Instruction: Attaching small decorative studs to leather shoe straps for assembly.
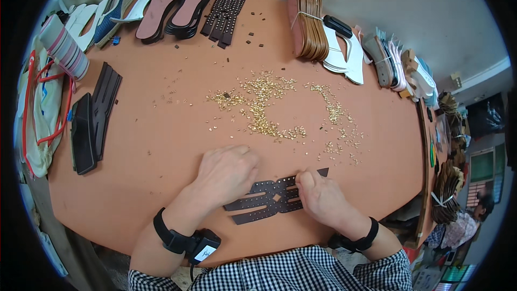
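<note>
A dark brown cut-out shoe upper (262,203), with slits, a diamond opening and rows of small shiny studs, lies on the table in front of me. My right hand (324,196) is closed at its right side, thumb and fingers pinched over the bands and hiding part of them. My left hand (227,173) is above the upper's left end, its fingers curled down near the tabletop. Whatever those fingers hold is hidden. Beyond both hands, small gold studs (264,116) are scattered in a loose heap. A thinner spread of gold studs (334,110) lies to its right.
Pink-topped soles (161,8) and a studded dark upper (223,19) lie at the back of the tan table (151,151). A tied bundle of soles (309,24) stands back right. Dark strips (105,108) and a red-edged bag (43,113) are left. A person (460,229) sits far right.
</note>
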Available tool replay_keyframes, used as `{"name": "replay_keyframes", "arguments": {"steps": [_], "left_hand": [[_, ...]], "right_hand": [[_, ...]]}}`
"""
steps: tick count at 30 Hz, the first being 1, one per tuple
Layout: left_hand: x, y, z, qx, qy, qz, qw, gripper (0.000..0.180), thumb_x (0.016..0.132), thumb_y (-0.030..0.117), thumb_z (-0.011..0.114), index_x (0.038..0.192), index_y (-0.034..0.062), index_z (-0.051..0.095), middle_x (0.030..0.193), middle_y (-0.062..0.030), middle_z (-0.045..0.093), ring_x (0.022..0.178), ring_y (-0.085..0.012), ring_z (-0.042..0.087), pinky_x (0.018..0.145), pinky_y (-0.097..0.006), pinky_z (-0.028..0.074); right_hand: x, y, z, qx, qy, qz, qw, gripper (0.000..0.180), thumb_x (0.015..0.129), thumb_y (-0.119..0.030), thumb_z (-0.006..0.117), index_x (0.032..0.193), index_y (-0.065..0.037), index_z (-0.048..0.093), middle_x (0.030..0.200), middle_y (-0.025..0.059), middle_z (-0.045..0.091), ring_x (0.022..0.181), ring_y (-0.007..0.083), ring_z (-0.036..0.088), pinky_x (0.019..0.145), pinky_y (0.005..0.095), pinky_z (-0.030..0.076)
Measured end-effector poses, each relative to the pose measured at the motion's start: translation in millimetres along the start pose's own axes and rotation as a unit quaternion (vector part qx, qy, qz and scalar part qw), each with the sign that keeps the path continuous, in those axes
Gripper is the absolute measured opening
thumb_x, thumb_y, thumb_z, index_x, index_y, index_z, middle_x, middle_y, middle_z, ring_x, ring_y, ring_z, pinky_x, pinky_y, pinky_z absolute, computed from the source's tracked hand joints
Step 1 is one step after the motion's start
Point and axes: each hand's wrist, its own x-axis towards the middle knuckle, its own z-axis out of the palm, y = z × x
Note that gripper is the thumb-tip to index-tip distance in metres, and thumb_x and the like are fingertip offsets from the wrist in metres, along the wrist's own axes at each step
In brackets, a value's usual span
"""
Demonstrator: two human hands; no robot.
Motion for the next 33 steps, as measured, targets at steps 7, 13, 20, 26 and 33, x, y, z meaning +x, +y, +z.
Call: {"name": "replay_keyframes", "arguments": {"steps": [7, 13, 20, 26, 33], "left_hand": [[0, 1, 0, -0.004, -0.001, -0.001, 1.000, 0.009, 0.075, 0.015, 0.063, 0.073, 0.0087, 0.057, 0.072, -0.0061, 0.060, 0.070, -0.0270, 0.062, 0.058, -0.039, 0.048], [1, 1, -1, -0.004, 0.005, 0.006, 1.000, 0.009, 0.075, 0.015, 0.063, 0.073, 0.0082, 0.057, 0.072, -0.0062, 0.061, 0.070, -0.0268, 0.062, 0.058, -0.039, 0.048], [1, 1, 0, 0.002, 0.000, -0.001, 1.000, 0.010, 0.075, 0.016, 0.062, 0.073, 0.0081, 0.057, 0.072, -0.0063, 0.060, 0.071, -0.0264, 0.062, 0.058, -0.039, 0.048], [0, 1, -1, -0.010, 0.008, 0.006, 1.000, 0.009, 0.075, 0.014, 0.062, 0.072, 0.0079, 0.057, 0.072, -0.0068, 0.060, 0.070, -0.0270, 0.061, 0.059, -0.039, 0.048], [2, 3, -3, 0.007, -0.011, -0.010, 1.000, 0.007, 0.075, 0.015, 0.062, 0.073, 0.0088, 0.059, 0.073, -0.0071, 0.061, 0.070, -0.0284, 0.061, 0.059, -0.040, 0.048]], "right_hand": [[0, 0, -1, 0.010, -0.021, 0.007, 1.000, 0.014, 0.086, -0.006, 0.048, 0.098, 0.001, 0.047, 0.089, 0.0190, 0.056, 0.065, 0.0347, 0.063, 0.057, 0.0428, 0.052], [2, -2, -5, 0.015, -0.031, 0.010, 0.999, 0.013, 0.087, -0.007, 0.049, 0.097, 0.001, 0.047, 0.090, 0.0208, 0.056, 0.067, 0.0368, 0.063, 0.058, 0.0435, 0.052], [8, -3, -12, 0.070, -0.063, 0.043, 0.995, 0.012, 0.087, -0.006, 0.051, 0.096, 0.001, 0.047, 0.090, 0.0216, 0.057, 0.073, 0.0401, 0.063, 0.064, 0.0462, 0.052], [20, 2, -22, 0.112, -0.080, 0.033, 0.990, 0.011, 0.085, -0.005, 0.055, 0.093, 0.000, 0.049, 0.085, 0.0198, 0.060, 0.076, 0.0402, 0.063, 0.065, 0.0469, 0.050], [34, 8, -27, 0.118, -0.136, 0.072, 0.981, 0.010, 0.083, -0.007, 0.059, 0.089, -0.002, 0.053, 0.080, 0.0170, 0.061, 0.076, 0.0368, 0.062, 0.067, 0.0431, 0.049]]}}
